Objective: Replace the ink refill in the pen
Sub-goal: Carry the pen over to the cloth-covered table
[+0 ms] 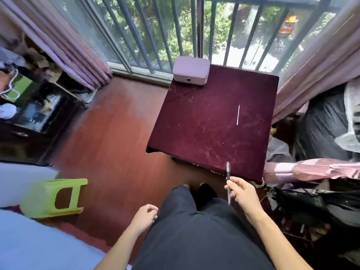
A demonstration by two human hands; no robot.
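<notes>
My right hand pinches a pen with a clear barrel and black grip, held upright just off the near edge of the table, which is covered in dark red velvet. A thin white ink refill lies alone on the cloth, right of the middle and well beyond the pen. My left hand hangs beside my left leg with its fingers loosely curled and holds nothing.
A pale pink box stands at the table's far left corner by the barred window. A lime green stool lies on its side on the red floor to the left. Black bags and pink fabric crowd the right side.
</notes>
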